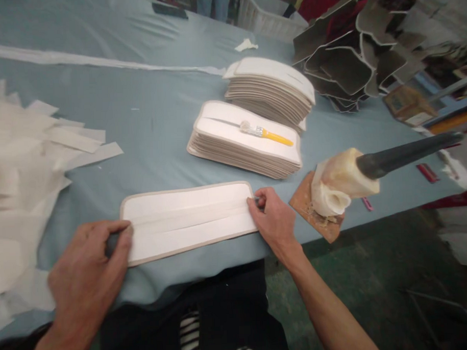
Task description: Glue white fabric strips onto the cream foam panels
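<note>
A long white padded piece (189, 220) with a beige edge lies flat near the table's front edge, a white strip running along its middle. My left hand (89, 267) presses on its left end, fingers curled and thumb against the strip's end. My right hand (271, 219) pinches the piece's right end, fingers closed on the strip there.
Two stacks of like pieces (243, 144) (271, 89) stand behind, a yellow-handled brush (268, 134) on the nearer one. A glue-caked tool with a black handle (356, 178) rests on a brown board (315, 213) at right. White strips (33, 146) pile at left. Grey cut shapes (348, 58) heap far right.
</note>
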Demonstrator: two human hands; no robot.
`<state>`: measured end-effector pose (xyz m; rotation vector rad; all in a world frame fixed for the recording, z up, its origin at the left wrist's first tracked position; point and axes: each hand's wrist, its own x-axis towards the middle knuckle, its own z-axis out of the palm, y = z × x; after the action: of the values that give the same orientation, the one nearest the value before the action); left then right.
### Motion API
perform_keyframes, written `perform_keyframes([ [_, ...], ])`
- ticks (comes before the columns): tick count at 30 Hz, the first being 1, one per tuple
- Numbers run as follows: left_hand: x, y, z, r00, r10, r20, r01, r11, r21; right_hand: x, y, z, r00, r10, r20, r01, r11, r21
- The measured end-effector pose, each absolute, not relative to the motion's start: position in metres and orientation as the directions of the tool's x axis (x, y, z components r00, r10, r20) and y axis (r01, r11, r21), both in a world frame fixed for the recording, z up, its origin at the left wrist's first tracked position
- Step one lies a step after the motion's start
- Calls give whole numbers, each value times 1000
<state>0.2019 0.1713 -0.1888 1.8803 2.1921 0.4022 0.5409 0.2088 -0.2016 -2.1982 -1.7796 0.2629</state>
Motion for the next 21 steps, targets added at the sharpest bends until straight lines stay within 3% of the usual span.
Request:
perform_keyframes([
  [3,205,173,-183,-152,988,7,948,144,284,541,208,-204,63,990,126,967,-30,-253],
  [8,203,172,-184,-167,986,3,950,160,268,546,215,-199,-206,971,117,968,220,-122],
  [21,206,175,-180,-196,979,-48,942,202,268,558,213,-204,-187,981,58,960,195,-200],
])
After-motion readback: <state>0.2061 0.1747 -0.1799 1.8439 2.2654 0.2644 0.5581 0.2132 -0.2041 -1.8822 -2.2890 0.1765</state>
